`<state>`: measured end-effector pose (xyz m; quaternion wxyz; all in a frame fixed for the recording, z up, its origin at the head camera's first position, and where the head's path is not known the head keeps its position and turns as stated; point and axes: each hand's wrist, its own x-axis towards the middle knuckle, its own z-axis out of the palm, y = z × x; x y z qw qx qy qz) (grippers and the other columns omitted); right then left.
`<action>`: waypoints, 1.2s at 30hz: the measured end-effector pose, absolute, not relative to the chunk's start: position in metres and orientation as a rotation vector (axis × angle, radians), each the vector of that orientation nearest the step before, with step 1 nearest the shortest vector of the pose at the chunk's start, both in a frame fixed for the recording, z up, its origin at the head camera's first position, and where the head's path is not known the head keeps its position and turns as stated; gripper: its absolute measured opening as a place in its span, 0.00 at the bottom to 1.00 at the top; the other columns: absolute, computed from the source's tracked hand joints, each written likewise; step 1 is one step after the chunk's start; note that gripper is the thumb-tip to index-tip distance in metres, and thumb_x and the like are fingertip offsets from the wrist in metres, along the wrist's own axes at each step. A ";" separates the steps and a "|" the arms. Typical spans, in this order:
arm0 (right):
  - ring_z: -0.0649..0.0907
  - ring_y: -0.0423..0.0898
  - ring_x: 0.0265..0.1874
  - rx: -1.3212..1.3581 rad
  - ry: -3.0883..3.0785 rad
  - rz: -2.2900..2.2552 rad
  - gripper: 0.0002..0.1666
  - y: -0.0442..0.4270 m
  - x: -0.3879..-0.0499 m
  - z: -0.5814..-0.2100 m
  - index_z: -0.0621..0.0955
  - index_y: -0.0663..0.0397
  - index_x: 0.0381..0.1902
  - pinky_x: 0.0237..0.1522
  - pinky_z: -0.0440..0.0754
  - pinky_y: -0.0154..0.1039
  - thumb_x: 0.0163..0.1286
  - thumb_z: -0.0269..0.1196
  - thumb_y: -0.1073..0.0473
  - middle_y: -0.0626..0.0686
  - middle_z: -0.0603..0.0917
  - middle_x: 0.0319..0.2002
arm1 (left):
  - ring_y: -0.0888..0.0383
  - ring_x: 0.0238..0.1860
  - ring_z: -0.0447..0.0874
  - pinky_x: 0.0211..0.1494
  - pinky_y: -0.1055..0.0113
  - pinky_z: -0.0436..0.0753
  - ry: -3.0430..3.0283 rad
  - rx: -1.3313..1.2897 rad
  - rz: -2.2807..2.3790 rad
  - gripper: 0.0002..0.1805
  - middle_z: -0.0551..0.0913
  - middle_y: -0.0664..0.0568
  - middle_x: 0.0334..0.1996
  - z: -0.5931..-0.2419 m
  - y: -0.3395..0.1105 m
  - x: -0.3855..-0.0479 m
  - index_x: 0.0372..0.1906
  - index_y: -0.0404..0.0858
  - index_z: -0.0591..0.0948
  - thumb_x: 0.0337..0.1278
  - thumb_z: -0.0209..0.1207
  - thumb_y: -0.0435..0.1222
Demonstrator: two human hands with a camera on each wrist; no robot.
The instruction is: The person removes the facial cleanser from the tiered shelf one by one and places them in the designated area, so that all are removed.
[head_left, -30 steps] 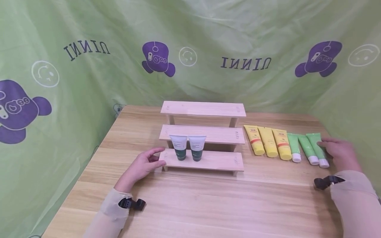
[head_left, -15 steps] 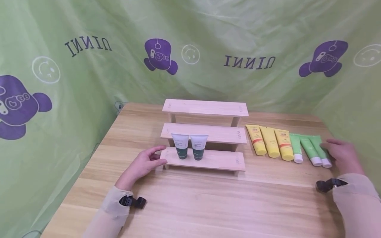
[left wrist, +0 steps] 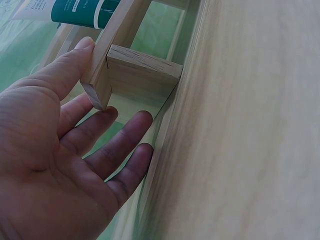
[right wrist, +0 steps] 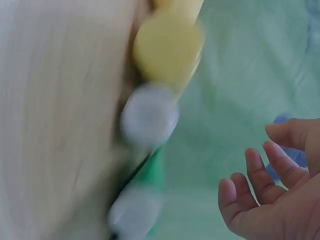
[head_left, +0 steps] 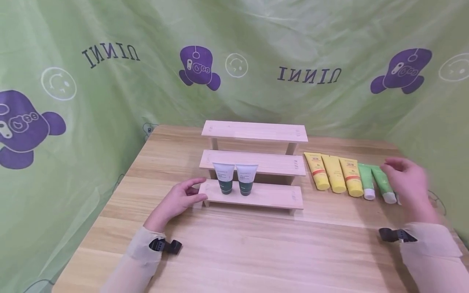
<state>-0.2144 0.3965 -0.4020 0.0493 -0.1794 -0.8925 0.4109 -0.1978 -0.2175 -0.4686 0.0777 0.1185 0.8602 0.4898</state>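
In the head view, a pink-toned wooden three-step display stand stands mid-table. Two white-and-dark-green squeeze tubes stand cap-down on its lowest step. My left hand rests at that step's left end; in the left wrist view its thumb touches the board's edge, while the other fingers curve loosely below. Over the right end of a row of lying tubes hovers my right hand, fingers loosely bent and holding nothing. Three yellow tubes and several green tubes make up the row; the rightmost green one is mostly hidden.
Green curtains with purple figures enclose the wooden table at the back and sides. Cables show beside the table's back left corner. The right wrist view is blurred around the tube caps.
My right hand pushes the rightmost green tube slightly leftward against its neighbour, then comes off it and rises to the left. My left hand stays at the stand's end. The head view shifts slightly.
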 end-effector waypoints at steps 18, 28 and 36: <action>0.81 0.50 0.44 -0.027 -2.649 1.212 0.24 0.267 -0.195 -0.380 0.79 0.59 0.56 0.33 0.77 0.26 0.71 0.61 0.47 0.61 0.80 0.54 | 0.54 0.43 0.86 0.47 0.58 0.82 2.543 0.350 1.489 0.35 0.86 0.47 0.41 -0.469 -0.217 -0.198 0.67 0.44 0.73 0.54 0.70 0.47; 0.82 0.46 0.40 0.291 -2.546 1.263 0.14 0.206 -0.191 -0.389 0.82 0.59 0.48 0.36 0.79 0.27 0.69 0.65 0.58 0.56 0.83 0.47 | 0.54 0.44 0.86 0.47 0.58 0.82 2.542 0.333 1.499 0.35 0.86 0.47 0.41 -0.468 -0.219 -0.198 0.67 0.44 0.74 0.54 0.70 0.48; 0.80 0.44 0.36 0.389 -2.437 1.296 0.08 0.177 -0.188 -0.393 0.84 0.57 0.43 0.34 0.76 0.32 0.66 0.67 0.63 0.52 0.85 0.40 | 0.54 0.44 0.85 0.46 0.59 0.82 2.549 0.327 1.474 0.36 0.86 0.47 0.41 -0.466 -0.218 -0.196 0.67 0.44 0.74 0.53 0.70 0.50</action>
